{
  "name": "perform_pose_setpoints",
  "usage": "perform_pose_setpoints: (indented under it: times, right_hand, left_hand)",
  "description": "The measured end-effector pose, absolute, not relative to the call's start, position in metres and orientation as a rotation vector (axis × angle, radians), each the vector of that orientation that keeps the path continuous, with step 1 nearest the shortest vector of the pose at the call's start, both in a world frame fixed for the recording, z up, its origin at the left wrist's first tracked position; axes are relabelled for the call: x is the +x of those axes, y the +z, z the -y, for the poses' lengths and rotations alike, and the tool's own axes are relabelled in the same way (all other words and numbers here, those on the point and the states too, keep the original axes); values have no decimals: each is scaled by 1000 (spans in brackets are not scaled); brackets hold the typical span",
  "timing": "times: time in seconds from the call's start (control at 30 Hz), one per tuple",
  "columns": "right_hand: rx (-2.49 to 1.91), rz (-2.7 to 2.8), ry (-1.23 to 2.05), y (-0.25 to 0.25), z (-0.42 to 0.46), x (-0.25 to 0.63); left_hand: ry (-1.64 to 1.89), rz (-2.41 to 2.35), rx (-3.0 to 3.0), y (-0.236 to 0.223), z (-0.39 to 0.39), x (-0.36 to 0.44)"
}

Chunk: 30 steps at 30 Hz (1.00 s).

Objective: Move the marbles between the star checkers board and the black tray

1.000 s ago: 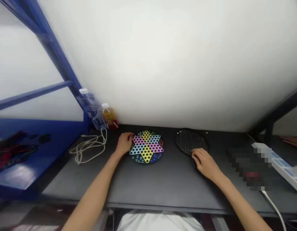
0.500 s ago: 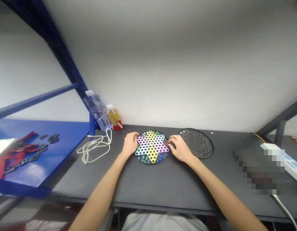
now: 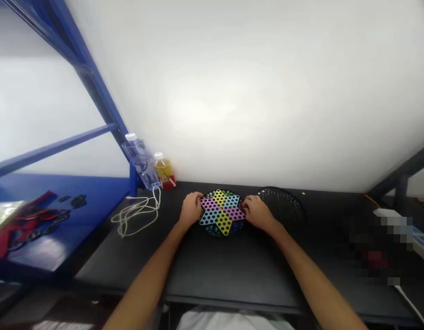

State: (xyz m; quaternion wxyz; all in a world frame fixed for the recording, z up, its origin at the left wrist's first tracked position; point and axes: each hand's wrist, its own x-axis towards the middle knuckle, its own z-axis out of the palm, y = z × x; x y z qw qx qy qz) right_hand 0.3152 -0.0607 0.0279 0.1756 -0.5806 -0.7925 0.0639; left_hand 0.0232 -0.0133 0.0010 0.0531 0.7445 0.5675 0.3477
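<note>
Closing in — the left hand (image 3: 191, 210) and right hand (image 3: 258, 213) now curl their fingers (image 3: 248, 204) narrowly over opposite edges of the Chinese checkers board (image 3: 222, 212), which sits on the desk (image 3: 228, 270); one careless tilt could spill its marbles (image 3: 214, 232).

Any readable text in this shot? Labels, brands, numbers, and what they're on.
Nothing can be read.
Small bottle: red label, too small and blurred to read.
Power strip: blue-marked face, too blurred to read.
Pixelated patch: obscured, unreadable.
Checkers board: no lettering on the visible part.
</note>
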Motion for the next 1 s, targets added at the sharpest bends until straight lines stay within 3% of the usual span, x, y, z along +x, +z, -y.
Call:
perform_pose_setpoints:
  times: [0.23,0.43,0.53,0.63,0.8,1.0]
  right_hand:
    - [-1509,1963,343,31,63,321]
    - [-1079,1059,1204,33,61,331]
    - [-941,900,1412,34,61,333]
    - [-1129,1063,1231,35,64,328]
    - [-1617,1760,442,36,70,318]
    - [-1815,2167,259,37,72,315]
  left_hand:
    - [1058,-1680,2271,0,11,20]
    - [1067,-1664,2279,2,10,20]
    - [1078,-1673,2247,3,11,21]
    - [1103,-1651,2203,5,11,20]
    - [1134,-1609,2085,6,11,19]
    - [1135,-1558,2078,7,12,20]
